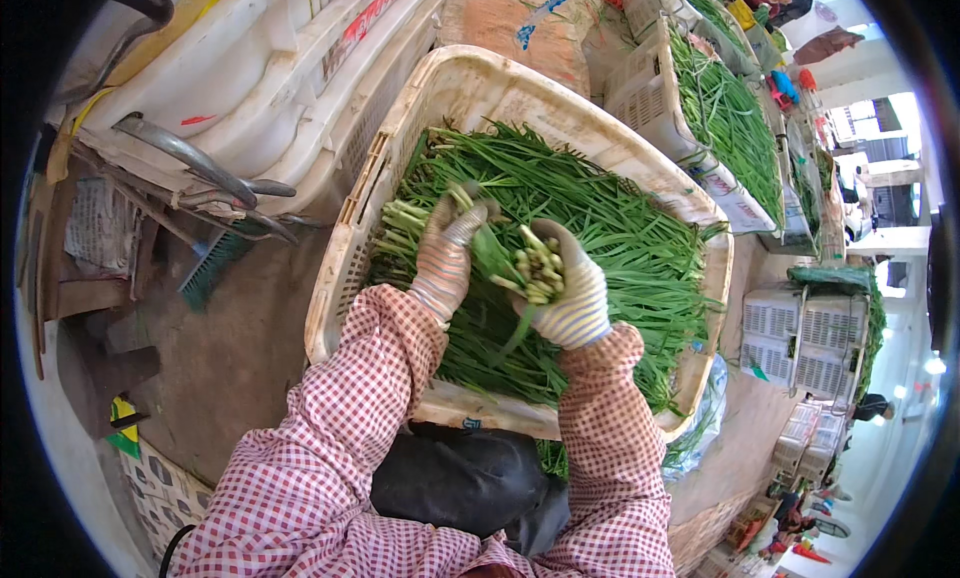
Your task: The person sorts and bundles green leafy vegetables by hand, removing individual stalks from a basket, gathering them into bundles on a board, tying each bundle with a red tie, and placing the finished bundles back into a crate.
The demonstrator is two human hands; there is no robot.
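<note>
Before me stands a dirty white plastic crate (pixel 335 293), filled with long green leafy stalks (pixel 622 240), perhaps garlic greens. My left hand (pixel 444 259), in a striped knit glove, pinches a few pale stalk ends over the crate's left part; its fingertips are blurred. In my right hand (pixel 570 289), gloved alike, is a bundle of stalks (pixel 541 266), its cut pale ends turned up and leftward. A loose green leaf (pixel 491 255) spans the gap between both hands. More pale stalk ends (pixel 401 221) lie at the crate's left wall.
Stacked white crates (pixel 277 90) rise at the upper left, with a metal handle (pixel 187 154) and a green brush (pixel 214 266) beneath. Another crate of greens (pixel 727 112) stands upper right. A clear plastic bag (pixel 705 420) touches my crate's lower right. People are far off at right.
</note>
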